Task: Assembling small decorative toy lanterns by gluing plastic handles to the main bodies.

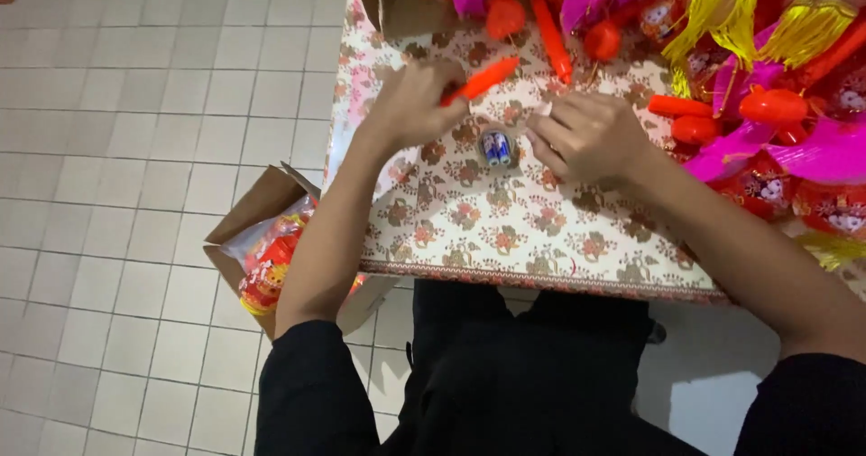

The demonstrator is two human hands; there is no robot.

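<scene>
Hands at counter (pixel 505 230), orange stick (pixel 481 81) in work.
Left hand (pixel 413 104) pinches the orange stick near its lower end; right hand (pixel 586 137) curled, fingers pressed together, just right of small round holder with blue batteries (pixel 496 147).

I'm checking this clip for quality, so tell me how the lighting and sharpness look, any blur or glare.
Head view: even, soft indoor light, no hard shadows or glare on the floral tablecloth. The left hand holding an orange-red stick and the right hand look slightly soft; the batteries between them are small but legible as shapes. The pink and red lanterns are saturated, details smeared.
</scene>
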